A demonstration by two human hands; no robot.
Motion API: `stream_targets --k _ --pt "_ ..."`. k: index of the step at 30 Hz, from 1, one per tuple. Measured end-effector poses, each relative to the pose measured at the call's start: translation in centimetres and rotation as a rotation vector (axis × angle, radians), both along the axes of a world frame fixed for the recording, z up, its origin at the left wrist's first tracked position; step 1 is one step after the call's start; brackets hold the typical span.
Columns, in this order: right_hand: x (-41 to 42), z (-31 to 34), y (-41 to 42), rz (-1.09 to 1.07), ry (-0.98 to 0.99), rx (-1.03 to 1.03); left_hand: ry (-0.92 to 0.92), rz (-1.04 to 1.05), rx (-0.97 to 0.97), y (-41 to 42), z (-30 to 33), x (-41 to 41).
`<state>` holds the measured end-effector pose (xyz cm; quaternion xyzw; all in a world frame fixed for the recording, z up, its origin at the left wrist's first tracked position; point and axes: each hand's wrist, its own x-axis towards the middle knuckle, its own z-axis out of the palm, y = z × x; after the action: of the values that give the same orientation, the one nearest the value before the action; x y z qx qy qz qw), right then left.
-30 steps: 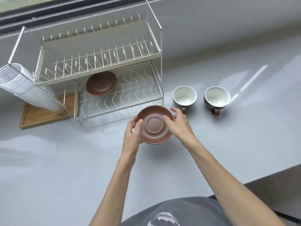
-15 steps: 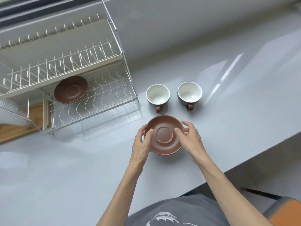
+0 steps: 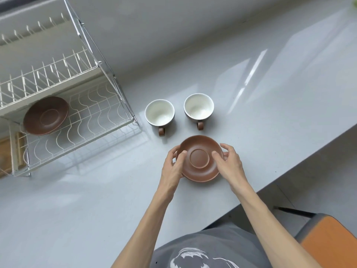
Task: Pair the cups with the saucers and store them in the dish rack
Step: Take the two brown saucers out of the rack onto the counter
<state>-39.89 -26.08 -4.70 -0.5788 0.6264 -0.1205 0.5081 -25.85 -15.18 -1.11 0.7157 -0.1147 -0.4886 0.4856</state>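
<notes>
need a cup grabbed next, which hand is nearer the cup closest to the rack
Left. The left hand sits just below that cup; the right hand is further off, nearer the other cup.

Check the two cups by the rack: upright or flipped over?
Both upright. The left cup and right cup show open white interiors facing up, handles toward the person.

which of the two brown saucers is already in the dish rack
The round brown ceramic saucer on the white wire dish rack's lower shelf; the other brown saucer sits between both hands near the counter's front edge.
</notes>
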Motion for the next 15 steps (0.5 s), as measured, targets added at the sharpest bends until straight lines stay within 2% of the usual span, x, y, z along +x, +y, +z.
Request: stream_targets --k 15 --pt "-0.38 -0.46 -0.74 0.025 0.045 -0.01 -0.018 -0.053 0.033 -1.01 -0.86 -0.07"
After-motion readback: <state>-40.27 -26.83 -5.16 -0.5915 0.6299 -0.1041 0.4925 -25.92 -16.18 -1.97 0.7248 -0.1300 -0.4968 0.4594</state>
